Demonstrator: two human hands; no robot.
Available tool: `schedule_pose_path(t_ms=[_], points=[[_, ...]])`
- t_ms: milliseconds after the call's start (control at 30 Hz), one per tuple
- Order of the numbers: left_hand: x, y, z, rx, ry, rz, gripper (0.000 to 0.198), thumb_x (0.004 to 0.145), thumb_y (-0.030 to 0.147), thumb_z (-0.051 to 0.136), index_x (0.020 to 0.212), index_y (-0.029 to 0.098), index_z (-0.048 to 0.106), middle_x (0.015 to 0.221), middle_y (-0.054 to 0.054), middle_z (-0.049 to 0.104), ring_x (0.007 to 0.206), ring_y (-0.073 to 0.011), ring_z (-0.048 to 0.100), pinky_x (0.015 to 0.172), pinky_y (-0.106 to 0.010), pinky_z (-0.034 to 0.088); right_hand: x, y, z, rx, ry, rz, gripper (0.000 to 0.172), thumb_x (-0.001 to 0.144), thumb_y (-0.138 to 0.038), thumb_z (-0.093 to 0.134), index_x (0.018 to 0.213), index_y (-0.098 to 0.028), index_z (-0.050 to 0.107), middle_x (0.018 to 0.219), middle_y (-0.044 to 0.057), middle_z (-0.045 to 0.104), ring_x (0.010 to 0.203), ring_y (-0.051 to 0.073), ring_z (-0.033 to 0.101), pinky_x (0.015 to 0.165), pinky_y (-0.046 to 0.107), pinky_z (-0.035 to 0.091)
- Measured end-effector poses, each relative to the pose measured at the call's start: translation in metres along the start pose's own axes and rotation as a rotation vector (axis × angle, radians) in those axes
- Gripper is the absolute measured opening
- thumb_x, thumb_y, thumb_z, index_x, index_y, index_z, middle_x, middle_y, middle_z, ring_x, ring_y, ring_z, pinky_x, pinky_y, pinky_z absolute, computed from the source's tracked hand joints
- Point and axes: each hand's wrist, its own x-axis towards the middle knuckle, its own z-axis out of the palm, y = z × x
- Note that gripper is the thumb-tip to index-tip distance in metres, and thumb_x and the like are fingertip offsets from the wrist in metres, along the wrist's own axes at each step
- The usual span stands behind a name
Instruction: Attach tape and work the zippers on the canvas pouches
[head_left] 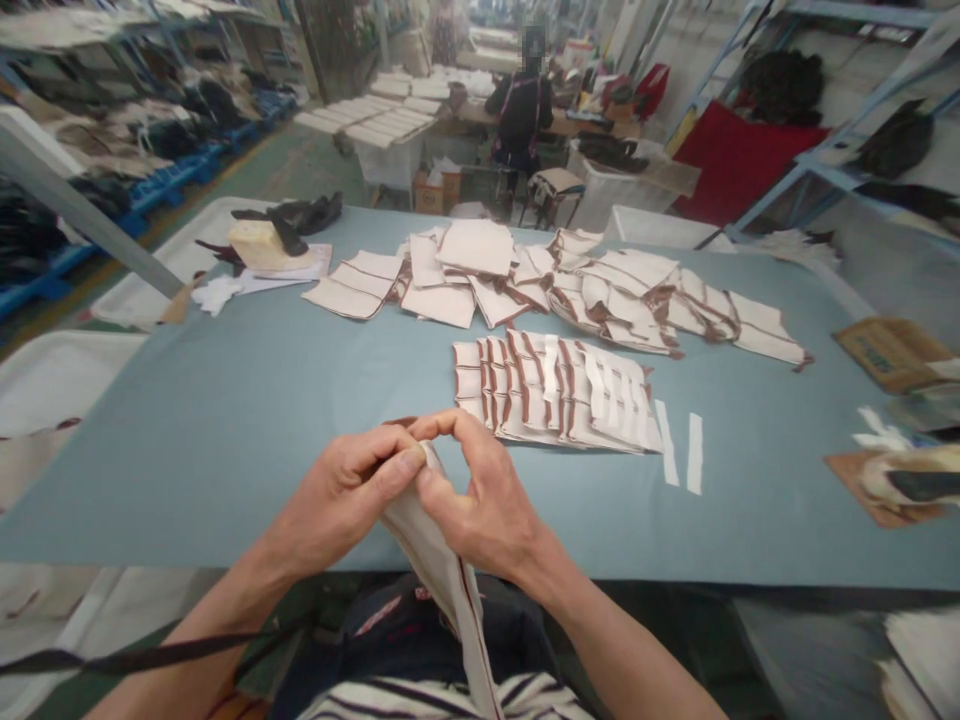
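My left hand [346, 495] and my right hand [474, 490] meet at the near edge of the blue-grey table [225, 420], both pinched on the top of a cream fabric piece [442, 570] with a brown edge that hangs down toward my lap. Just beyond my hands lies a fanned row of cream pieces with brown trim [555, 392]. Two narrow white strips [679, 455] lie to the right of that row.
More cream pieces [600, 290] lie scattered across the far half of the table. A cream block and dark scraps [270, 240] sit at the far left. Cardboard and a shoe part [896, 470] are at the right edge. A seated person [521, 110] works beyond the table among shelves.
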Motion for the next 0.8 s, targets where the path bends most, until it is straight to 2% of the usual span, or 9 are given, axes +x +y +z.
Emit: schedule_pose_path(t_ms=[100, 267, 367, 433, 533, 633, 733, 800], points=[[0.001, -0.006, 0.004, 0.011, 0.043, -0.013, 0.035, 0.096, 0.036, 0.057, 0.065, 0.020, 0.058, 0.063, 0.004, 0.054, 0.059, -0.0132, 0.048, 0.058, -0.023, 0.040, 0.002, 0.001, 0.014, -0.003, 0.085, 0.011, 0.021, 0.090, -0.031, 0.061, 0.109, -0.022, 0.062, 0.112, 0.010, 0.078, 0.108, 0.027, 0.073, 0.101, 0.047, 0.057], [-0.002, -0.015, 0.011, -0.150, 0.192, -0.076, 0.040, 0.094, 0.041, 0.059, 0.062, 0.024, 0.043, 0.059, 0.006, 0.045, 0.054, -0.0128, 0.041, 0.053, -0.023, 0.039, 0.001, -0.001, 0.030, 0.052, 0.177, -0.038, 0.023, 0.089, -0.027, 0.061, 0.112, -0.024, 0.058, 0.115, 0.010, 0.079, 0.109, 0.024, 0.076, 0.101, 0.042, 0.060], [-0.006, -0.016, 0.006, -0.157, 0.149, -0.034, 0.039, 0.099, 0.036, 0.058, 0.064, 0.022, 0.050, 0.060, 0.005, 0.049, 0.054, -0.0126, 0.044, 0.052, -0.023, 0.039, -0.007, -0.005, 0.028, 0.011, 0.250, -0.063, 0.030, 0.091, -0.031, 0.065, 0.119, -0.023, 0.057, 0.121, 0.012, 0.075, 0.114, 0.025, 0.073, 0.101, 0.042, 0.060], [-0.009, -0.016, 0.000, -0.139, 0.084, 0.019, 0.037, 0.102, 0.032, 0.057, 0.067, 0.020, 0.058, 0.062, 0.004, 0.055, 0.055, -0.0125, 0.049, 0.053, -0.022, 0.040, -0.014, -0.005, 0.025, -0.059, 0.271, -0.034, 0.032, 0.091, -0.033, 0.068, 0.120, -0.023, 0.058, 0.111, 0.010, 0.073, 0.102, 0.025, 0.072, 0.092, 0.041, 0.061], [-0.011, -0.019, -0.011, -0.145, -0.021, 0.081, 0.034, 0.104, 0.029, 0.055, 0.073, 0.019, 0.067, 0.068, 0.002, 0.066, 0.060, -0.0129, 0.058, 0.056, -0.020, 0.044, -0.020, -0.003, 0.023, -0.059, 0.195, 0.051, 0.026, 0.089, -0.031, 0.068, 0.113, -0.024, 0.059, 0.094, 0.003, 0.072, 0.081, 0.020, 0.067, 0.076, 0.035, 0.058], [-0.012, -0.019, -0.019, -0.145, -0.079, 0.069, 0.027, 0.100, 0.027, 0.058, 0.080, 0.018, 0.073, 0.076, -0.001, 0.077, 0.067, -0.0154, 0.068, 0.063, -0.021, 0.050, -0.017, 0.001, 0.024, 0.061, 0.093, 0.087, 0.020, 0.090, -0.029, 0.066, 0.108, -0.023, 0.059, 0.090, 0.001, 0.071, 0.076, 0.017, 0.065, 0.072, 0.030, 0.057], [-0.014, -0.015, -0.019, -0.052, -0.069, 0.059, 0.022, 0.096, 0.020, 0.059, 0.079, 0.019, 0.074, 0.076, 0.000, 0.079, 0.066, -0.0147, 0.069, 0.063, -0.021, 0.051, -0.015, 0.002, 0.024, 0.161, 0.016, 0.080, 0.014, 0.094, -0.029, 0.064, 0.105, -0.023, 0.059, 0.089, 0.001, 0.070, 0.077, 0.016, 0.066, 0.072, 0.027, 0.058], [-0.020, -0.010, -0.015, 0.058, -0.025, 0.129, 0.024, 0.098, 0.016, 0.057, 0.079, 0.020, 0.071, 0.074, 0.001, 0.076, 0.066, -0.0140, 0.068, 0.064, -0.022, 0.051, -0.020, 0.003, 0.024, 0.163, 0.017, 0.038, 0.012, 0.097, -0.026, 0.064, 0.108, -0.024, 0.061, 0.092, 0.001, 0.071, 0.079, 0.016, 0.067, 0.074, 0.027, 0.058]])
